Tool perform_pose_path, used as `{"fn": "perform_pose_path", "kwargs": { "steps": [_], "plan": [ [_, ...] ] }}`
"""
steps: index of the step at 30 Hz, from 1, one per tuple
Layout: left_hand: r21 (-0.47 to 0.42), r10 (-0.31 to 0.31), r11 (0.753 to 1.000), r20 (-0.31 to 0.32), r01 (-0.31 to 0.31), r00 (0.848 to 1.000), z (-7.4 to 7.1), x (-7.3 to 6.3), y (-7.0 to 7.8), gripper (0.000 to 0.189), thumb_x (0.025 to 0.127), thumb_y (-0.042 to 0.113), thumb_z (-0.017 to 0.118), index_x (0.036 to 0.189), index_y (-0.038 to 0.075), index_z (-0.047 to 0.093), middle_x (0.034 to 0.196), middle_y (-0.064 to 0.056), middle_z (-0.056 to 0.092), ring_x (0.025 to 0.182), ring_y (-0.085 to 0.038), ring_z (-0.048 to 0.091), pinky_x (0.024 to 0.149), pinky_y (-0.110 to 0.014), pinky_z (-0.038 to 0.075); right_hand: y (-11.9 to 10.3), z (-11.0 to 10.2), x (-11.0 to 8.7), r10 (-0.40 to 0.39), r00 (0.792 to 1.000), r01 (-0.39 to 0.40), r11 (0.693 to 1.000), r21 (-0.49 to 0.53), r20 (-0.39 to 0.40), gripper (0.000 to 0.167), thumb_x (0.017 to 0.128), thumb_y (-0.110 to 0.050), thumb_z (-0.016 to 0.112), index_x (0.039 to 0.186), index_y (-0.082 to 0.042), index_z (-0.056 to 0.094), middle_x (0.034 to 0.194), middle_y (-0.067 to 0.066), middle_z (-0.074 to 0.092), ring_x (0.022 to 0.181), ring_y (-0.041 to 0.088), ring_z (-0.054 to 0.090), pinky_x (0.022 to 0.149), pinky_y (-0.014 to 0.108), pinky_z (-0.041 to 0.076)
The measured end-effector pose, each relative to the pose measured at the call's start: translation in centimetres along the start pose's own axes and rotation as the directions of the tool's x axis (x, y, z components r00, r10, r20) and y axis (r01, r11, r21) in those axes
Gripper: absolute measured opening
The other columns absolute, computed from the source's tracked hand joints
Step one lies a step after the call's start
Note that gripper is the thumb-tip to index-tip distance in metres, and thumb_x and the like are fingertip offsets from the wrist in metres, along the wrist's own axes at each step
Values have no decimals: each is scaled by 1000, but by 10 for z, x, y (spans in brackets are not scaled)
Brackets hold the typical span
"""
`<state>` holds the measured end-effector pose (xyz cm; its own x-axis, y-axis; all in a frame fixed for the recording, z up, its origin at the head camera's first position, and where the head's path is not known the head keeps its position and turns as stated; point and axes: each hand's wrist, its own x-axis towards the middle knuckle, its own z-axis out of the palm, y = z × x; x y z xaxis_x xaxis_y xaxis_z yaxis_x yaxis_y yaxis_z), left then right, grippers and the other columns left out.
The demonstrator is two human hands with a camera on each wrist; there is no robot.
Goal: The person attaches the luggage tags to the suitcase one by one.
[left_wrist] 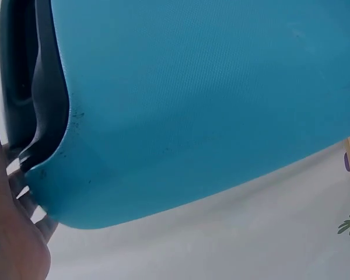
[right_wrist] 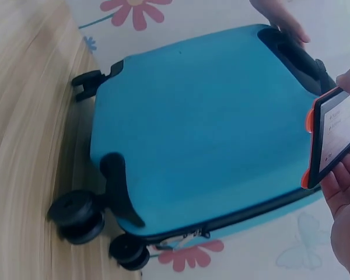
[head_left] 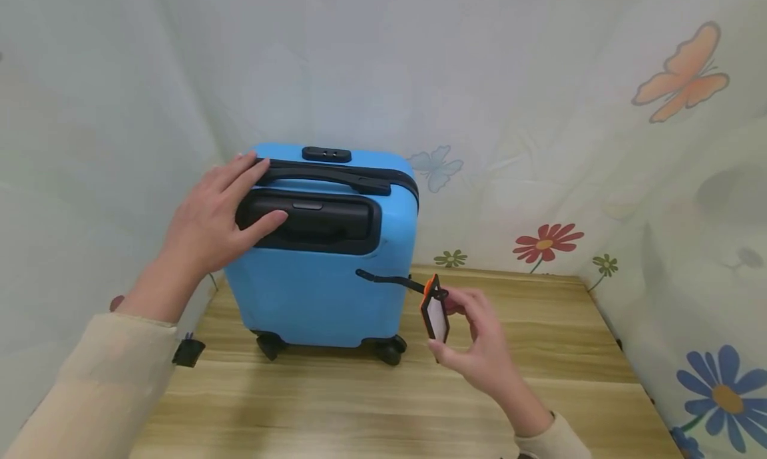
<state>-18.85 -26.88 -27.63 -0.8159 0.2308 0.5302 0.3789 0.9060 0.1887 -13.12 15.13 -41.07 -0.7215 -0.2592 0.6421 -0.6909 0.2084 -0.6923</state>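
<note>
A blue hard-shell suitcase [head_left: 323,292] stands upright on its black wheels, with a black carry handle [head_left: 323,174] along its top. My left hand [head_left: 210,226] rests on the suitcase's upper left corner, fingers extended over the top and thumb across the dark recess on the front. In the left wrist view that hand's fingers lie against the edge of the blue shell [left_wrist: 192,116]. To the right of the suitcase, my right hand [head_left: 482,346] pinches a luggage tag [right_wrist: 336,125] with a black and orange frame and a white printed card. Its black strap [head_left: 389,280] sticks out leftward in front of the shell.
The suitcase stands on a wood-grain tabletop [head_left: 539,339]. Pale cloth [head_left: 509,112] printed with flowers and butterflies surrounds the table at the back and sides. A small black object [head_left: 188,352] is at the table's left edge.
</note>
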Motion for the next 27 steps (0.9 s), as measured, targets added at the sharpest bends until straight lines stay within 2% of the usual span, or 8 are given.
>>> {"fn": "perform_pose_path", "kwargs": {
  "steps": [6, 8, 12, 15, 17, 19, 22, 27],
  "plan": [
    [-20, 50, 998, -78, -52, 996, -3, -19, 5, 88, 97, 68, 65, 166, 19, 42, 172, -9, 37, 160, -31, 30, 133, -52, 15, -4, 11, 6, 16, 1000, -16, 999, 35, 6, 72, 76, 8, 88, 142, -4, 63, 125, 9, 58, 110, 22, 60, 102, 22, 54],
    [-42, 62, 997, -136, -68, 989, -1, -29, 9, 89, 96, 75, 60, 164, 18, 46, 169, -11, 42, 157, -34, 36, 132, -54, 18, -4, 15, 7, 14, 1000, -14, 998, 61, 5, 72, 76, 9, 87, 142, -3, 63, 125, 11, 58, 110, 22, 60, 102, 23, 54],
    [-92, 56, 992, -261, -83, 964, 12, -54, 22, 94, 94, 86, 49, 157, 16, 56, 163, -9, 51, 149, -36, 49, 121, -62, 39, -6, 22, 10, 2, 1000, -2, 993, 120, 1, 71, 75, 11, 86, 141, 2, 61, 125, 16, 57, 111, 22, 60, 102, 23, 54],
    [-127, 21, 989, -364, -72, 931, 24, -71, 35, 93, 93, 86, 51, 151, 14, 63, 158, -7, 57, 146, -34, 52, 117, -47, 47, -9, 27, 12, 8, 1000, -8, 989, 147, 1, 70, 76, 11, 86, 141, 2, 62, 126, 16, 56, 111, 21, 60, 103, 23, 54],
    [-146, 5, 987, -420, -73, 907, 31, -80, 44, 90, 93, 84, 55, 147, 12, 66, 155, -7, 61, 144, -33, 55, 118, -30, 44, -11, 30, 14, 9, 1000, -9, 988, 157, 3, 70, 76, 12, 86, 140, 2, 62, 126, 16, 57, 111, 21, 60, 102, 24, 55],
    [-175, -4, 981, -447, -83, 895, 36, -87, 51, 87, 93, 81, 58, 144, 11, 69, 151, -9, 64, 141, -33, 58, 116, -14, 35, -13, 32, 15, 7, 1000, -8, 986, 166, 5, 69, 76, 12, 86, 140, 1, 62, 126, 16, 57, 111, 21, 60, 102, 23, 55],
    [-222, -15, 971, -423, -88, 906, 43, -95, 62, 85, 94, 80, 59, 145, 13, 68, 149, -8, 65, 137, -32, 62, 109, -6, 34, -14, 36, 16, -7, 1000, 6, 984, 180, 6, 68, 76, 12, 86, 139, 1, 63, 125, 16, 57, 110, 23, 60, 101, 24, 55],
    [-310, -33, 947, -355, -84, 934, 61, -103, 76, 73, 95, 69, 69, 147, 17, 67, 149, -3, 65, 135, -28, 63, 106, -7, 38, -15, 43, 16, -23, 1000, 22, 980, 200, 6, 68, 76, 10, 86, 139, -1, 64, 125, 15, 58, 110, 24, 61, 102, 26, 56]
  ]
}}
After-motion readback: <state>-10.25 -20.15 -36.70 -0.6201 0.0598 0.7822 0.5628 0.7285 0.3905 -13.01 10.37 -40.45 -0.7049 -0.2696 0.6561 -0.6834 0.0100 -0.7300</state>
